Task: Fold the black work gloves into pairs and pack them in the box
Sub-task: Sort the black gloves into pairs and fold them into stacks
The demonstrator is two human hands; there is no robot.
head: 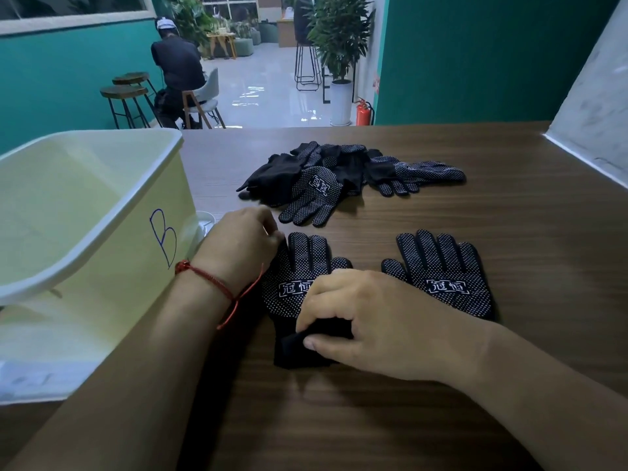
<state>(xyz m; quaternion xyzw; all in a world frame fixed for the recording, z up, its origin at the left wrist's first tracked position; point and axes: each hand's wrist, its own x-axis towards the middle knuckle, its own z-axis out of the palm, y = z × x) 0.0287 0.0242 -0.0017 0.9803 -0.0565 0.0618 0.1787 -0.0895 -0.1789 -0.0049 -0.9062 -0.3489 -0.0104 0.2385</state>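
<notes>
All that shows of the person is two hands and two forearms. The left hand (pixel 243 243) and the right hand (pixel 367 321) are bare, and so are the left forearm (pixel 159 351) and the right forearm (pixel 543 379), right to the picture's lower edge. The one thing worn is a bracelet (pixel 208 282) on the left wrist — a thin red cord, braided or twisted, running round in close strands. On the wrist's outer side it bunches into a small red knot (pixel 182 266). On the inner side loose tails (pixel 242 298) hang from it — thin red strings, one long, one shorter. The right thumbnail (pixel 308 343) is short and plain.
</notes>
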